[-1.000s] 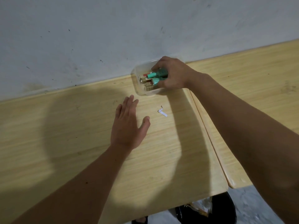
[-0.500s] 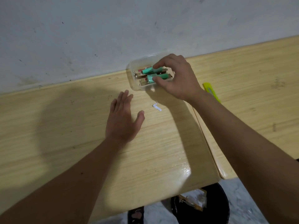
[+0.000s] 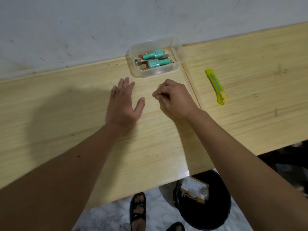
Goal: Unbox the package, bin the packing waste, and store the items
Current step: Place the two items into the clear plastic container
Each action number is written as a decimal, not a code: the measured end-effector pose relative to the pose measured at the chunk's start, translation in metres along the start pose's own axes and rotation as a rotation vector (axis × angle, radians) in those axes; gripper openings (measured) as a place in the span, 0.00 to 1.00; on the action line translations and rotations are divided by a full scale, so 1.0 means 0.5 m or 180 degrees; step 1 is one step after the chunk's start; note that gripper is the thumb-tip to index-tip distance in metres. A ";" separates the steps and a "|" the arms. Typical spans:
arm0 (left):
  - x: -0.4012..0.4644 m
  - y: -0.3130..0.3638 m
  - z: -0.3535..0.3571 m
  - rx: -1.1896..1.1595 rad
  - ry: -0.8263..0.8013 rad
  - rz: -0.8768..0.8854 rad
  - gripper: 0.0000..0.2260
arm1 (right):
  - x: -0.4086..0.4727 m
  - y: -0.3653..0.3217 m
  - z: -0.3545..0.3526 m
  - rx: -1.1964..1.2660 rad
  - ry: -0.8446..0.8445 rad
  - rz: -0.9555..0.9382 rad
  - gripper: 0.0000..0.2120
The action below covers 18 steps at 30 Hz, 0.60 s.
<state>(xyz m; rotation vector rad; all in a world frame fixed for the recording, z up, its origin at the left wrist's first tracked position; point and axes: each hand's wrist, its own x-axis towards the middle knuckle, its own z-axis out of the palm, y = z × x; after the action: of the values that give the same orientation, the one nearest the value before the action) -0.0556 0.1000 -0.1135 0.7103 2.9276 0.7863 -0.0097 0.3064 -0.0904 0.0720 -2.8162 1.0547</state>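
Note:
A clear plastic container [image 3: 179, 52] stands against the wall and holds two green-capped items [image 3: 155, 54] lying on their sides. My right hand [image 3: 175, 99] rests on the wooden table [image 3: 66, 114] just in front of it. Its fingertips are pinched together where a small white paper scrap lay, and the scrap itself is hidden under them. My left hand [image 3: 123, 104] lies flat beside it, fingers spread, holding nothing.
A yellow utility knife [image 3: 216, 85] lies on the adjoining table to the right, past the seam [image 3: 191, 85]. Below the table's front edge a black bin [image 3: 205, 212] holds cardboard and paper waste [image 3: 195, 190]. My sandalled feet [image 3: 138, 209] stand beside the bin.
My right hand has left the container and come down toward me onto the white scrap, pinching shut. The green items stay in the container. My left hand has not moved.

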 end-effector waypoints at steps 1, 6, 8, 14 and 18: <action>0.000 0.002 -0.003 -0.0002 -0.0008 -0.0006 0.29 | -0.007 -0.004 0.000 0.0024 0.0042 0.0039 0.08; -0.009 0.014 -0.005 0.0140 -0.0034 0.0000 0.26 | -0.094 -0.020 -0.029 0.0299 0.0431 0.0363 0.07; -0.017 0.020 -0.001 0.0167 -0.0025 0.0096 0.24 | -0.154 -0.018 -0.049 0.0475 0.0548 0.0577 0.07; -0.086 0.149 0.069 0.0012 -0.0088 0.0752 0.24 | -0.370 0.002 -0.121 0.0869 0.0765 0.1276 0.04; -0.134 0.329 0.122 -0.0240 -0.0695 0.1311 0.26 | -0.521 0.021 -0.165 0.0922 0.1003 0.1628 0.04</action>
<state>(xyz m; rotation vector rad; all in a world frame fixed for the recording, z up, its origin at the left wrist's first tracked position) 0.0824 0.2256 -0.0936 1.3231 2.5739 0.7777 0.2564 0.3682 -0.0724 -0.7513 -2.4265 1.4169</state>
